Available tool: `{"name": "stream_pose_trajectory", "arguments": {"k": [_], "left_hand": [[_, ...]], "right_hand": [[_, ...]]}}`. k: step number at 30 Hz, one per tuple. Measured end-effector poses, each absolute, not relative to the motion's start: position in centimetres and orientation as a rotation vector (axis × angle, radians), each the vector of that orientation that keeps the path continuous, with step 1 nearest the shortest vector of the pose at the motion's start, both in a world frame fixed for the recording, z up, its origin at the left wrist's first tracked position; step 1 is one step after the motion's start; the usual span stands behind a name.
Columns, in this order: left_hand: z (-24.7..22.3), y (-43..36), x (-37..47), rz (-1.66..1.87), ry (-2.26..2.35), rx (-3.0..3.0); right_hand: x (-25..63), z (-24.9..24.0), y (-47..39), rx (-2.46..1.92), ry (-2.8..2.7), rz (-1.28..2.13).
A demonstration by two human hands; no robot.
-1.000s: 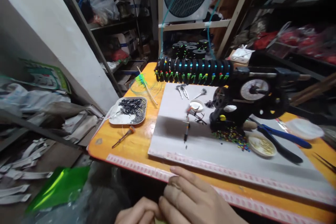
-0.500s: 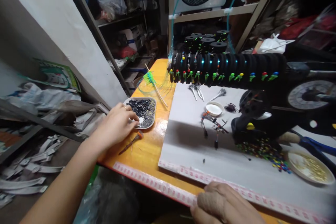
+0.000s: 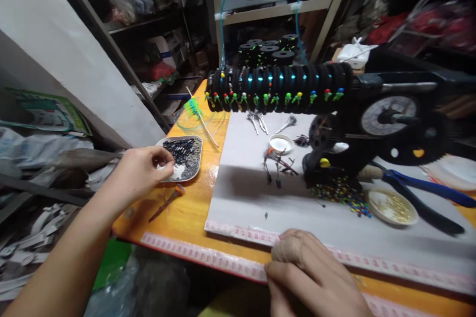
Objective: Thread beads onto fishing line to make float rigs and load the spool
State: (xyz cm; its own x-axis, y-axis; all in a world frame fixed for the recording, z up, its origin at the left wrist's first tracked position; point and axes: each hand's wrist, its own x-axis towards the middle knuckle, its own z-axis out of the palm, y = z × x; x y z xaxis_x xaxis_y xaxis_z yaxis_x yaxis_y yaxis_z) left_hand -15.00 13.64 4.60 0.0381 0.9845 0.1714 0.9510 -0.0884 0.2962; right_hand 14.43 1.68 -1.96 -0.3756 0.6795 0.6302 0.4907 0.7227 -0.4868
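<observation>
My left hand (image 3: 147, 168) is over the near left side of a white tray (image 3: 201, 151), thumb and index fingertip pressed together. Whatever lies in that pinch is too small to make out. Small black tubes (image 3: 176, 150) and little grey metal pieces (image 3: 186, 171) fill most of the tray. My right hand (image 3: 310, 270) is closed at the table's front edge, thumb against curled fingers, beside a pink-and-white measuring tape (image 3: 208, 255). What its fingers hold, if anything, cannot be seen. A brown bundle with an orange end (image 3: 167, 202) lies just in front of the tray.
A black machine (image 3: 394, 114) with a ribbed roller (image 3: 278, 89) carrying colored beads overhangs the white board (image 3: 245, 203). Beneath it are loose colored beads (image 3: 345, 195), a dish of gold pieces (image 3: 394, 205), pliers (image 3: 427, 198) and a small white dish (image 3: 281, 143). A wooden stick (image 3: 204, 121) lies behind the tray.
My left hand has drawn back slightly from the tray's contents, its thumb and index finger now visibly pinched. The right hand stays at the front edge. The view has swung to the right.
</observation>
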Motion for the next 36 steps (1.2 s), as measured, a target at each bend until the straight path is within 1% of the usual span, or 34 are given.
{"name": "stream_pose_trajectory", "arguments": {"k": [3, 6, 10, 13, 16, 19, 23, 36], "left_hand": [[4.7, 10.2, -12.8, 0.789, 2.049, 2.002], [3.7, 5.5, -9.6, 1.077, 1.623, 1.789], [0.7, 0.8, -5.4, 1.183, 1.256, 1.379], [-1.3, -0.6, -3.2, 1.224, 0.987, 0.976], [-1.9, -1.2, -2.0, 1.225, 0.862, 0.631], [-1.5, -1.6, -1.4, 1.226, 0.843, 0.515], [-0.4, -2.1, -1.1, 1.220, 0.944, 0.437], [0.6, -2.3, -0.8, 1.196, 0.955, 0.389]], "right_hand": [[14.1, -0.9, 1.4, -0.952, -1.963, 0.331], [14.0, 0.1, 1.0, -1.001, -1.911, 0.363], [14.0, 0.7, 0.3, -1.007, -1.882, 0.411], [13.8, 0.8, -0.3, -0.985, -1.851, 0.453], [13.5, 0.8, -0.7, -0.950, -1.821, 0.490], [13.4, 0.9, -0.9, -0.914, -1.804, 0.505], [13.4, 1.2, -1.1, -0.910, -1.814, 0.517], [13.6, 1.5, -1.4, -0.896, -1.869, 0.517]]}}
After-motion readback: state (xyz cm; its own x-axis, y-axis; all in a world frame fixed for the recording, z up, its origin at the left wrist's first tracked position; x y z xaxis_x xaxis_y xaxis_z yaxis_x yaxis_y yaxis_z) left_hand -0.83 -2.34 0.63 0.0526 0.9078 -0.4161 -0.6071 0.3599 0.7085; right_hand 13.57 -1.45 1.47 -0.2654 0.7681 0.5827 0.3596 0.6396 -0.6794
